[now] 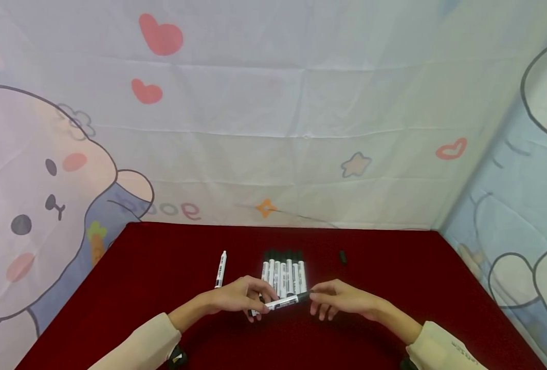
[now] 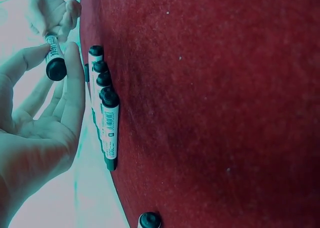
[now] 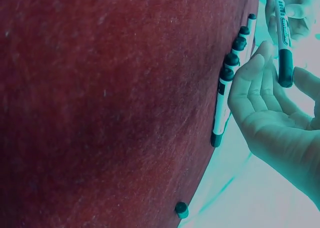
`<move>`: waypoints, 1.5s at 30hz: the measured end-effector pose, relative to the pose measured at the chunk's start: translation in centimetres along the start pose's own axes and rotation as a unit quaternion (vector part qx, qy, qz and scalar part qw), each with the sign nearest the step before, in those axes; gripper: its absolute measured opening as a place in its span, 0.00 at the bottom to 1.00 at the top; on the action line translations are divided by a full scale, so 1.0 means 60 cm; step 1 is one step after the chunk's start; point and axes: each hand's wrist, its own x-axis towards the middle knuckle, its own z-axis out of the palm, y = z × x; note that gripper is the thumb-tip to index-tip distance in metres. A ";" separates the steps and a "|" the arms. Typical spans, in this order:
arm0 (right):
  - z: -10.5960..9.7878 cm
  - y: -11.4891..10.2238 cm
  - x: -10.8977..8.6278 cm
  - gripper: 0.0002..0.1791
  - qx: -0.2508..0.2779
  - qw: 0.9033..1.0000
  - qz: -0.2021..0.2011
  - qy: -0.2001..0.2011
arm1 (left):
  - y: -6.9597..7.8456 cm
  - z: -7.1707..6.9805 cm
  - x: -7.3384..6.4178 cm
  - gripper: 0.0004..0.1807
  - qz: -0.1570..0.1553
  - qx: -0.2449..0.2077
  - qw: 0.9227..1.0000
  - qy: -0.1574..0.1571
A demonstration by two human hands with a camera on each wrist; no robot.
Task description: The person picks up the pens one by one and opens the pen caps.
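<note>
My left hand (image 1: 243,295) pinches a white marker (image 1: 283,303) between thumb and fingers, its black cap (image 3: 285,67) pointing right. Beside that cap is my right hand (image 1: 340,298), fingers loosely bent; in the right wrist view its thumb tip is right at the cap, while the index finger stands apart from it. Just beyond the hands, a row of several white markers (image 1: 283,277) lies side by side, black caps facing away. In the left wrist view the held marker shows its round black end (image 2: 56,69) towards the camera.
A single white marker (image 1: 220,270) with a white far tip lies left of the row. On the right lies a loose black cap (image 1: 343,257). Dark red cloth (image 1: 394,267) covers the table, and a printed curtain (image 1: 273,128) hangs behind it.
</note>
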 end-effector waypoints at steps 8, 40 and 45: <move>0.011 -0.002 -0.001 0.20 -0.014 0.999 -0.012 -0.027 | 0.007 0.004 0.002 0.13 0.000 -0.001 1.000 -0.026; 0.036 -0.013 0.020 0.22 0.048 0.996 0.015 -0.076 | 0.017 0.023 0.004 0.11 0.042 0.044 0.998 0.002; 0.030 -0.010 0.014 0.21 0.010 0.999 -0.005 -0.051 | 0.015 0.029 0.020 0.11 0.065 0.078 0.994 0.033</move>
